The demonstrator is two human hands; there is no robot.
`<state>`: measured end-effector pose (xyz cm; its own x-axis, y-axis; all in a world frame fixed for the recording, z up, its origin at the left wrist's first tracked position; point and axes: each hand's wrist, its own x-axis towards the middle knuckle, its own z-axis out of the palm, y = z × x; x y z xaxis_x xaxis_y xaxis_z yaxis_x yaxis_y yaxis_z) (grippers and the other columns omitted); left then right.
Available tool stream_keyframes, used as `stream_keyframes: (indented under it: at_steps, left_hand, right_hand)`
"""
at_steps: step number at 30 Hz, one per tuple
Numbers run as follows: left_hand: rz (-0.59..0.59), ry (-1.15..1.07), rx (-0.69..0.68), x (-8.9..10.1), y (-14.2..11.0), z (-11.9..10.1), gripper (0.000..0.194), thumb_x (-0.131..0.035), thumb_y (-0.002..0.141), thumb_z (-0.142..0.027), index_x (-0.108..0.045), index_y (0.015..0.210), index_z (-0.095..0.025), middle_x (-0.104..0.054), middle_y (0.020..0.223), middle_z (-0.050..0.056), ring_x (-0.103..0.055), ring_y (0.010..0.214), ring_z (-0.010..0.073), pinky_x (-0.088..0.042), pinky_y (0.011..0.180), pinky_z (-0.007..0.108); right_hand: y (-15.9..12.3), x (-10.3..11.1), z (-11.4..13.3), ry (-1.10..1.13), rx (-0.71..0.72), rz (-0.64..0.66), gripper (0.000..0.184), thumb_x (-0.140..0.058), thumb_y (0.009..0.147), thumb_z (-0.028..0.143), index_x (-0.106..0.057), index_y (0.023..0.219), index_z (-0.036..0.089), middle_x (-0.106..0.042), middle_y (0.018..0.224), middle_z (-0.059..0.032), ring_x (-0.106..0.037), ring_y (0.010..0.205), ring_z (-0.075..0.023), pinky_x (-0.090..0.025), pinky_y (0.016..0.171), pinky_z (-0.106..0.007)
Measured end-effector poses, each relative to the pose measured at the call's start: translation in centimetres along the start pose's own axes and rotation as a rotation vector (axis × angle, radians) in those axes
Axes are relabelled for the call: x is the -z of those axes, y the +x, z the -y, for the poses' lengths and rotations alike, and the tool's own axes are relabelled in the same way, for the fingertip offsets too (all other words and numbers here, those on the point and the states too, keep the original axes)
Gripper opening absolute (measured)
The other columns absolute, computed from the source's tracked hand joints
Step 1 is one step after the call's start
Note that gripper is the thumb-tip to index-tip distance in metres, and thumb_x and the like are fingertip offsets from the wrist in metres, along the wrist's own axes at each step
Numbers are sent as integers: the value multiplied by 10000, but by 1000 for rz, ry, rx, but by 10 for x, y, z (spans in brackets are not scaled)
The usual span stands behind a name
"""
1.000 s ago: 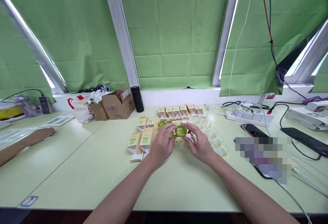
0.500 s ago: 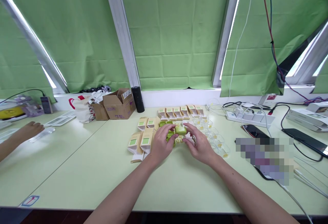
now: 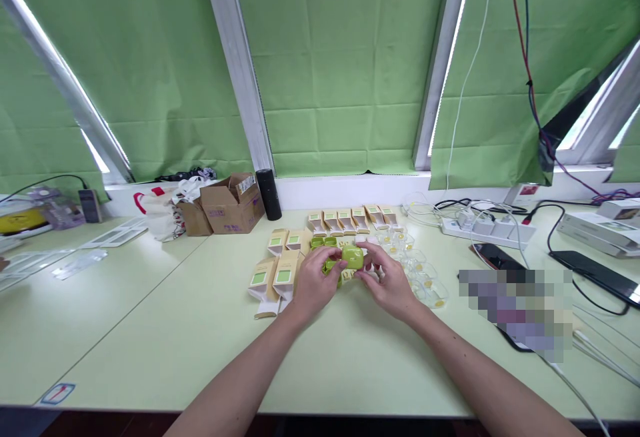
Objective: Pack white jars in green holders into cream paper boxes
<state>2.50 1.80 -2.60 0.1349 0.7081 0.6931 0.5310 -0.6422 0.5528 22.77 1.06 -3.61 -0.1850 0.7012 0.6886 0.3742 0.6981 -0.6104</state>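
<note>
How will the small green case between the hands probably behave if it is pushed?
Glossy, the green case may feel slippery. Between the left hand and right hand it shows no visible dent, so it is probably stiff. Its rounded corners might let it rock.

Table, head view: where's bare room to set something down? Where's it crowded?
Bare tabletop: left of the beige cartons, in front of the cardboard box; also between the forearms. Crowded: around the left hand, right hand and green case, hemmed in by cartons and clear plastic shells; also on the right, by the power strip and dark device.
</note>
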Motion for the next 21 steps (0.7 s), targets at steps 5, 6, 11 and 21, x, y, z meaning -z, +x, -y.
stream_keyframes:
  at_steps: [5,6,11,21]
  left_hand:
    - [11,4,-34,2,0,-1,327,-557,1053,-477,-724,1033,-197,-779,1029,96,-724,975,247,-562,883,394]
    - [17,-2,-40,2,0,-1,327,-529,1068,-461,-721,1040,-198,-779,1036,97,-722,988,246,-560,897,396]
    - [32,-17,-22,2,1,-3,268,-507,1081,-386,-704,1063,-205,-769,1050,88,-714,1004,236,-550,921,392]
    - [21,-52,-38,-1,-2,3,224,-608,1032,-354,-627,1223,-237,-744,1113,81,-696,1081,251,-566,966,427]
  right_hand:
    - [3,2,3,64,-44,-17,387,-673,920,234,-622,1302,264,-669,795,17,-631,717,-191,-506,702,-328]
    - [4,3,3,75,-48,-23,382,-678,920,242,-625,1298,261,-664,793,18,-626,717,-190,-502,704,-328]
    - [5,6,3,136,-58,-44,353,-686,923,293,-639,1269,243,-620,819,7,-593,753,-194,-487,714,-336]
    - [3,5,-2,292,-114,16,353,-681,957,426,-635,1266,261,-649,1043,-51,-556,854,-211,-499,791,-363]
